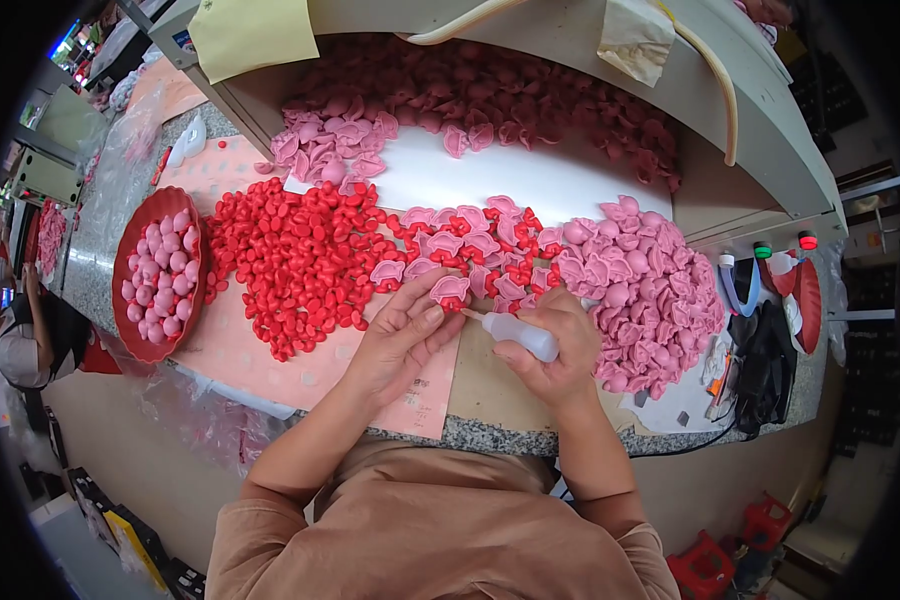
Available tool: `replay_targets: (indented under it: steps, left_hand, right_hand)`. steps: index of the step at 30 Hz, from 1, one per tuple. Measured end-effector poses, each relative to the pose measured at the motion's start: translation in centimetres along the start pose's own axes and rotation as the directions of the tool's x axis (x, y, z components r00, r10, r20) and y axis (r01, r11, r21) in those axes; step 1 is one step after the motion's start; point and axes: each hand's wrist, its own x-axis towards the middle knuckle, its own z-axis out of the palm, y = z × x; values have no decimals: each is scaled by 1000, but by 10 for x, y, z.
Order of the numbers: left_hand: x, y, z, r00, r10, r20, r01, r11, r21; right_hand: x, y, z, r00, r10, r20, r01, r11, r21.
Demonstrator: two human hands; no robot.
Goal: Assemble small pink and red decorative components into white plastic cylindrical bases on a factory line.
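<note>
Between the fingertips of my left hand (395, 345) is a small pink shell-shaped plastic piece (449, 288) with a bit of red at its lower edge. My right hand (562, 350) grips a white, translucent squeeze bottle (520, 336), tilted so its thin nozzle points left at the piece. Nozzle and piece are close together; whether they touch I cannot tell. Just beyond both hands lie more pink pieces (475, 243) mixed with red ones. A heap of small red plastic parts (315, 240) spreads to the left, and a pile of pink shells (650, 280) stands at the right.
At the far left a red basket (127, 252) holds pink balls. Behind the work area, a grey box-like housing (760, 110) with a white floor contains many pink shells. A black bag (770, 370) and bottles with coloured caps lie at the right. The granite table edge (510, 438) is near me.
</note>
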Motion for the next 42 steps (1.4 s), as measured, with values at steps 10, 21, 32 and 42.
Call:
replay_targets:
  steps: [10, 21, 32, 42]
  left_hand:
    - [1, 0, 0, 1000, 5, 5, -5, 1000, -12]
    - [1, -3, 0, 1000, 11, -21, -12, 999, -32]
    - [-6, -1, -3, 1000, -12, -2, 12, 1000, 28]
    - [-19, -8, -5, 997, -67, 26, 67, 998, 19]
  right_hand:
    - [-1, 1, 3, 1000, -9, 0, 9, 1000, 14]
    - [-6, 0, -11, 848, 467, -251, -362, 856, 368]
    - [-50, -26, -83, 628, 760, -166, -645, 628, 435]
    - [-69, -42, -82, 821, 562, -98, -528, 683, -505]
